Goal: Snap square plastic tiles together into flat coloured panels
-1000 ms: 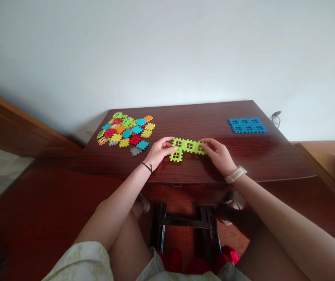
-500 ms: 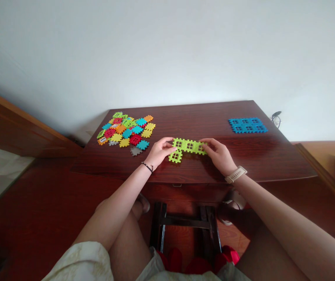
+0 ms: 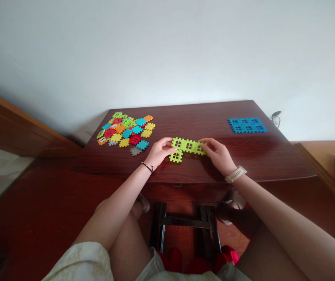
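Between my hands is a strip of three joined lime-green window tiles [image 3: 189, 146], toothed along the edges. My left hand [image 3: 159, 151] pinches its left end, thumb in front and fingers behind. The right end is pinched by my right hand [image 3: 218, 154], which covers part of the last tile. Just below the strip's left tile lies a single lime-green window tile [image 3: 175, 156]; its upper edge meets or nearly meets the strip, and I cannot tell whether they interlock.
A pile of toothed tiles [image 3: 126, 133] in several colours lies at the table's left. On the right rests a blue panel of joined window tiles [image 3: 247, 125]. The dark wooden table [image 3: 202, 117] stands against a pale wall, with a cable [image 3: 276, 116] beyond its right edge.
The green strip has shifted very slightly left in my hands. The single tile below now sits a little straighter and closer to it. Both hands keep their pinch.
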The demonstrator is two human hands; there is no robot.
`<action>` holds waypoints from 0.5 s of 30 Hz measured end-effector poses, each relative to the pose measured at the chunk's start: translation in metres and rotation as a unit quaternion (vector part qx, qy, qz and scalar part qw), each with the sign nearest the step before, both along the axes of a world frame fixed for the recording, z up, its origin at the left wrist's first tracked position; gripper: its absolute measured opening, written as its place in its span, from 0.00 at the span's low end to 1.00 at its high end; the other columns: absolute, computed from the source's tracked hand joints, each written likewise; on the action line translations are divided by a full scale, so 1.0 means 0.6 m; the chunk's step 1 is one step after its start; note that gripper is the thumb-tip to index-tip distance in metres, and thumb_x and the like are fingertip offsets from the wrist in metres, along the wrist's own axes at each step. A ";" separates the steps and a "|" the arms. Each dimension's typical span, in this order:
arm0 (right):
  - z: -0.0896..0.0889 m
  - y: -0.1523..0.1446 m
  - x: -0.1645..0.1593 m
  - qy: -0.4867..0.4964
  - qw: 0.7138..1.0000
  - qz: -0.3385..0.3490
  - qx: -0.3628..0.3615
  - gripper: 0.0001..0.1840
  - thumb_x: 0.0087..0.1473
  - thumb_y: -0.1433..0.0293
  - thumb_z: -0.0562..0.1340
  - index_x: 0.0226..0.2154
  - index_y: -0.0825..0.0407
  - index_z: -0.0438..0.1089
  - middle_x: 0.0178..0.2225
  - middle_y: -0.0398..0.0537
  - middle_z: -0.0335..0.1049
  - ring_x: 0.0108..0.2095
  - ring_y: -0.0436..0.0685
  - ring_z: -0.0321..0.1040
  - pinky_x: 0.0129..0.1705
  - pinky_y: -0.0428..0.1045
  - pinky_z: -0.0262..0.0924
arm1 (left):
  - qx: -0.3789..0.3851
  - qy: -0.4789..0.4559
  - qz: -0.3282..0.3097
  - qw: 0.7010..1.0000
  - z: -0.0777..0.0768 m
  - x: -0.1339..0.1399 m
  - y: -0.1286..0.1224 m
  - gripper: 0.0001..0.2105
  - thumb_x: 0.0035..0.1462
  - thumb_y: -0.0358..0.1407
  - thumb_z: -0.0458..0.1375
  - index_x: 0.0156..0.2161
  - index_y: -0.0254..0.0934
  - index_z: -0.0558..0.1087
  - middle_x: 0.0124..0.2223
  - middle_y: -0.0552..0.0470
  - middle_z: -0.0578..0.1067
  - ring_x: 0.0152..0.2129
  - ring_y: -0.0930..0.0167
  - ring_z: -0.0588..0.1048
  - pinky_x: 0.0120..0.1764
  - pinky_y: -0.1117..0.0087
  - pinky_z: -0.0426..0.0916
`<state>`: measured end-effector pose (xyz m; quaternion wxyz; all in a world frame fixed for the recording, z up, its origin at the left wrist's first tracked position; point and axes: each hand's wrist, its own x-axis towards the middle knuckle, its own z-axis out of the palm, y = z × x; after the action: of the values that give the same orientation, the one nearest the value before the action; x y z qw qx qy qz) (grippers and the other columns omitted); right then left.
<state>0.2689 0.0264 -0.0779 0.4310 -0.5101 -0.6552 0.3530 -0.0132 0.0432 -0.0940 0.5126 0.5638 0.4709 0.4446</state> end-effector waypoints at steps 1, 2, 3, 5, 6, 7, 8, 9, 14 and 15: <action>0.000 0.000 0.000 0.003 1.000 0.001 -0.002 0.19 0.64 0.55 0.65 0.49 0.49 0.78 0.34 0.47 0.79 0.34 0.59 0.73 0.39 0.53 0.67 | -0.002 -0.002 0.000 1.000 0.001 0.000 0.000 0.28 0.51 0.40 0.75 0.56 0.35 0.76 0.46 0.46 0.80 0.43 0.66 0.79 0.50 0.63 0.74; -0.001 0.000 0.001 0.006 1.000 0.002 -0.003 0.19 0.64 0.55 0.65 0.49 0.49 0.78 0.34 0.47 0.79 0.34 0.59 0.73 0.39 0.53 0.67 | -0.004 -0.005 0.000 1.000 0.002 -0.001 0.000 0.28 0.51 0.40 0.75 0.56 0.35 0.76 0.46 0.46 0.79 0.43 0.67 0.79 0.49 0.64 0.75; -0.001 0.000 0.001 0.007 1.000 0.002 -0.003 0.19 0.64 0.55 0.65 0.49 0.49 0.78 0.34 0.47 0.79 0.34 0.59 0.73 0.39 0.53 0.67 | -0.007 -0.010 -0.002 1.000 0.003 -0.002 0.000 0.28 0.51 0.40 0.75 0.56 0.35 0.76 0.47 0.46 0.79 0.43 0.67 0.79 0.49 0.64 0.75; -0.003 0.001 0.002 0.006 1.000 0.004 -0.002 0.19 0.64 0.55 0.65 0.49 0.49 0.78 0.34 0.47 0.79 0.34 0.59 0.73 0.39 0.53 0.67 | -0.013 -0.025 -0.012 1.000 0.003 -0.004 0.001 0.29 0.51 0.40 0.75 0.56 0.36 0.75 0.47 0.46 0.79 0.45 0.66 0.79 0.50 0.64 0.74; -0.004 0.001 0.002 0.005 1.000 0.005 0.000 0.19 0.64 0.54 0.65 0.49 0.49 0.78 0.34 0.47 0.79 0.33 0.59 0.72 0.38 0.53 0.66 | -0.017 -0.034 -0.019 0.999 0.003 -0.005 0.002 0.29 0.51 0.40 0.76 0.56 0.36 0.75 0.48 0.46 0.80 0.46 0.65 0.79 0.51 0.64 0.74; -0.005 0.002 0.002 0.004 1.000 0.005 0.003 0.19 0.64 0.54 0.65 0.49 0.49 0.78 0.33 0.47 0.79 0.33 0.59 0.72 0.38 0.53 0.66 | -0.021 -0.043 -0.027 0.998 0.001 -0.006 0.003 0.29 0.50 0.40 0.76 0.56 0.36 0.76 0.48 0.46 0.80 0.47 0.65 0.79 0.51 0.63 0.74; -0.006 0.002 0.002 0.004 1.000 0.005 0.006 0.20 0.64 0.54 0.65 0.49 0.49 0.78 0.33 0.47 0.79 0.33 0.58 0.72 0.37 0.52 0.66 | -0.024 -0.051 -0.033 0.998 -0.001 -0.007 0.004 0.29 0.50 0.40 0.76 0.56 0.37 0.76 0.49 0.46 0.80 0.48 0.64 0.79 0.51 0.63 0.74; -0.006 0.002 0.002 0.004 1.000 0.005 0.009 0.20 0.64 0.54 0.65 0.49 0.50 0.79 0.33 0.47 0.79 0.32 0.58 0.71 0.37 0.52 0.65 | -0.027 -0.057 -0.035 0.997 -0.003 -0.008 0.005 0.29 0.50 0.40 0.76 0.56 0.37 0.76 0.49 0.46 0.80 0.48 0.64 0.78 0.51 0.64 0.74; -0.004 0.001 0.001 0.000 1.000 0.003 0.021 0.19 0.64 0.55 0.65 0.49 0.51 0.80 0.33 0.47 0.79 0.31 0.57 0.71 0.37 0.52 0.66 | -0.036 -0.061 -0.023 0.997 -0.017 -0.009 0.010 0.28 0.51 0.42 0.76 0.56 0.38 0.78 0.48 0.47 0.79 0.46 0.67 0.78 0.47 0.68 0.73; -0.003 0.001 0.001 0.000 1.000 0.004 0.022 0.19 0.64 0.56 0.65 0.49 0.50 0.80 0.33 0.47 0.79 0.32 0.57 0.72 0.37 0.52 0.66 | -0.036 -0.062 -0.022 0.997 -0.018 -0.009 0.010 0.28 0.51 0.42 0.76 0.56 0.38 0.78 0.48 0.47 0.79 0.46 0.67 0.78 0.47 0.68 0.73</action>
<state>0.2692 0.0271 -0.0798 0.4410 -0.4978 -0.6648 0.3402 -0.0188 0.0492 -0.1049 0.5703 0.5266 0.4414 0.4501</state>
